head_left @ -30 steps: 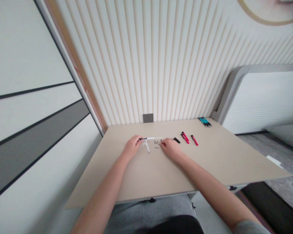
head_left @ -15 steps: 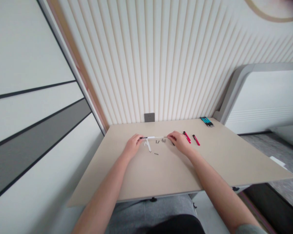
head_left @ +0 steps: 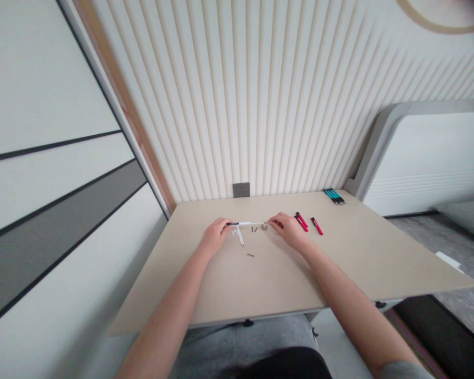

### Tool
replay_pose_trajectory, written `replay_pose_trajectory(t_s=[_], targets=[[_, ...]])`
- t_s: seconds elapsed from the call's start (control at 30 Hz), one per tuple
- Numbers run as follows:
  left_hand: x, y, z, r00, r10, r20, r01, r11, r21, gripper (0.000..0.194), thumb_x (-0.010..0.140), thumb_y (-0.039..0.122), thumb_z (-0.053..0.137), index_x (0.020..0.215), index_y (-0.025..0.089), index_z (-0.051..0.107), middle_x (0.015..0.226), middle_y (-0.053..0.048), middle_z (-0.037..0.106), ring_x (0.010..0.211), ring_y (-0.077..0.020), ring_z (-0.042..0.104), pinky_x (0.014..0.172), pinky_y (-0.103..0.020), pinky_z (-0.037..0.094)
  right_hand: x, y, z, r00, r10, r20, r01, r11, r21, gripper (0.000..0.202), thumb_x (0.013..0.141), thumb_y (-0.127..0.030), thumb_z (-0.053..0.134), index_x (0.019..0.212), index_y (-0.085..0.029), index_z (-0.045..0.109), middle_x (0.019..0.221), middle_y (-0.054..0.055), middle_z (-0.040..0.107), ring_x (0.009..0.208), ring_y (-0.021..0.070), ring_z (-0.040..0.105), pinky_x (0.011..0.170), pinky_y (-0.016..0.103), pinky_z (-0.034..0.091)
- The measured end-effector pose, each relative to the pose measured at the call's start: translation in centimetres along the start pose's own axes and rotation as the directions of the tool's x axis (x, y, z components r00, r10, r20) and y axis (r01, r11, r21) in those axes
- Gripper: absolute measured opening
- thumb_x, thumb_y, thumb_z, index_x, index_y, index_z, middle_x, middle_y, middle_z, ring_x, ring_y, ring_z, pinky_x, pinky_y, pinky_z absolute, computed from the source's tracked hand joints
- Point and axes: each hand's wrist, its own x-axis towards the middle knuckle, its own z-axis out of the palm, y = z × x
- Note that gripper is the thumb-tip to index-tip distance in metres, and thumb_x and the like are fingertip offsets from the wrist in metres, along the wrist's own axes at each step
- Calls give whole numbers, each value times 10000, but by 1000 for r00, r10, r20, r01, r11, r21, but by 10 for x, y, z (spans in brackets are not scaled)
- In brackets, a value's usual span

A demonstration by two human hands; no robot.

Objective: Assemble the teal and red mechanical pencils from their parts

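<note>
One pale table (head_left: 276, 284) carries it all, and over its far half the left hand (head_left: 215, 235) has its fingers closed on the black end of a slim pen (head_left: 244, 223), seemingly to steady it. The right hand (head_left: 288, 231) has its fingers at the thin white end; whether they grip it, I cannot tell. The pen lies crosswise between the hands, long axis left to right, thin end pointing right, small grey pieces (head_left: 255, 230) loose nearby.

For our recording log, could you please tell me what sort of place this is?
Probably a bedroom: there are what look like a headboard and a pillow, beside a desk against a ribbed wall.
</note>
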Motion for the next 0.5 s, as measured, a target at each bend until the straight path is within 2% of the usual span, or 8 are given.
replay_pose_trajectory(t_s=[0.23,0.5], targets=[[1,1,0,1000,8,2,-8,1000,-12,169,932,282,477,984,202,616,909,-41,626,854,-176,587,785,-300,456,-1,-2,4,999,-39,-1,39,999,29,262,926,-347,481,916,-196,695,861,59,638,710,146,572,680,276,443],[1,4,0,999,18,27,-17,999,-49,175,930,293,485,973,198,626,886,-37,630,813,-164,589,748,-280,457,1,-5,11,996,-84,12,83,995,61,267,930,-356,475,931,-195,688,854,56,638,729,149,575,714,284,447]])
